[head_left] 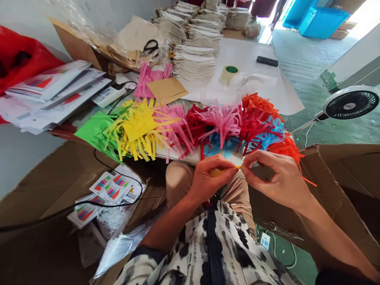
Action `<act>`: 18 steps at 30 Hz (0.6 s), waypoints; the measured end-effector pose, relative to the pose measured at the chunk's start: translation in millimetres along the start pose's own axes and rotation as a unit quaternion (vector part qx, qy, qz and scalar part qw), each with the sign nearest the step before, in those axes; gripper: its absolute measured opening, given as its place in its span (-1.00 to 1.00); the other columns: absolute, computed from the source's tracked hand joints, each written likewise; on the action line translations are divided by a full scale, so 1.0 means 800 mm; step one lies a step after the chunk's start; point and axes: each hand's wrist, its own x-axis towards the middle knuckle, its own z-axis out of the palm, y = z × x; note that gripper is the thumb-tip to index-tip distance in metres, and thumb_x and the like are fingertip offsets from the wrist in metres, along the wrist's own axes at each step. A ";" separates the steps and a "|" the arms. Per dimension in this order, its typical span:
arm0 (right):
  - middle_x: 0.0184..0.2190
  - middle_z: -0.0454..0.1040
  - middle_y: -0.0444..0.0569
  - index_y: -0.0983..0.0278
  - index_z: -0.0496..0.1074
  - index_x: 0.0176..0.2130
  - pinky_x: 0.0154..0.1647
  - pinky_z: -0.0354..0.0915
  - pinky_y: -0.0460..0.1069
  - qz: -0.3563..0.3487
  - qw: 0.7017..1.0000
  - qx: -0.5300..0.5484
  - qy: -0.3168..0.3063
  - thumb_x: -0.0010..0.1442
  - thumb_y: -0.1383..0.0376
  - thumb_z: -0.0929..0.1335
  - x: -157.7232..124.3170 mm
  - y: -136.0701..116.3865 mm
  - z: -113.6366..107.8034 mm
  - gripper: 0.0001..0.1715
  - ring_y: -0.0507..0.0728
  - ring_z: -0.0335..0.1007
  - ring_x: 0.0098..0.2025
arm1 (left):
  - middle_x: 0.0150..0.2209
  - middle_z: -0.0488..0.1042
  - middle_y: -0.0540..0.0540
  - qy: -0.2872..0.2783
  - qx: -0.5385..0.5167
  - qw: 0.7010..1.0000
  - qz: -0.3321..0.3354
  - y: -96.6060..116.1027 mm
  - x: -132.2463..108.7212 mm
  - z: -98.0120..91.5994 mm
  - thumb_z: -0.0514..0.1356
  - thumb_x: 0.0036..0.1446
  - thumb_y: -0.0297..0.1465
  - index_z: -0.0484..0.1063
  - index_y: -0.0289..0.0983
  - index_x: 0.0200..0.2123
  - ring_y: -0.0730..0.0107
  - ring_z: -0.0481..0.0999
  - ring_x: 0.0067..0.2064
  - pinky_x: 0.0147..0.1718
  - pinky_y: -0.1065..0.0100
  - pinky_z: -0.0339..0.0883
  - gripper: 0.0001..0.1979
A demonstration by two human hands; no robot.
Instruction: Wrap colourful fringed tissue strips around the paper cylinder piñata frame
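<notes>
Over my lap, at the table's front edge, my left hand [212, 176] is closed on a piece of yellow paper [218, 172], whose twisted tip pokes out between thumb and index finger. My right hand [271, 174] pinches a thin string at that tip, fingertips close to those of my left hand. Just beyond lie fringed paper tassels: green [99, 132], yellow [138, 128], pink [222, 120], dark red [197, 124], blue [270, 132] and orange [286, 148].
Paper stacks [194, 61], a tape roll [229, 74], black scissors [151, 47] and a black phone-like object [267, 61] lie farther back. A fan [352, 103] stands at the right. Cardboard boxes [341, 186] flank my legs; a black cable [118, 204] crosses the left.
</notes>
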 end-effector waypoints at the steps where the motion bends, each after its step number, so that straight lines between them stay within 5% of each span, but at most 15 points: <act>1: -0.37 0.59 -0.22 0.19 0.49 -0.27 -0.30 0.32 -0.12 0.006 1.000 0.004 -0.004 0.27 0.40 0.42 -0.001 0.001 0.000 -0.90 -0.05 0.48 -0.39 | -0.38 0.58 -0.03 0.002 0.004 1.000 0.004 0.001 0.000 0.000 0.43 0.22 -0.34 0.65 -0.24 -0.35 0.44 0.51 -0.34 -0.30 0.38 0.35 -0.88; 10: -0.42 0.55 -0.23 0.19 0.47 -0.29 -0.37 0.28 -0.11 -0.007 0.999 0.012 -0.046 0.24 0.44 0.42 -0.003 0.001 -0.003 -0.86 -0.04 0.44 -0.43 | -0.38 0.59 -0.04 -0.049 0.040 0.997 0.038 0.001 0.002 -0.003 0.41 0.22 -0.38 0.67 -0.24 -0.31 0.45 0.52 -0.34 -0.31 0.39 0.36 -0.94; 18: -0.44 0.52 -0.22 0.19 0.44 -0.31 -0.39 0.27 -0.10 0.030 0.999 -0.012 -0.009 0.21 0.42 0.42 -0.004 0.005 -0.004 -0.88 -0.03 0.39 -0.46 | -0.31 0.64 -0.07 -0.037 0.025 0.997 -0.058 0.003 0.002 -0.001 0.40 0.24 -0.22 0.63 -0.27 -0.25 0.40 0.57 -0.29 -0.28 0.40 0.42 -0.78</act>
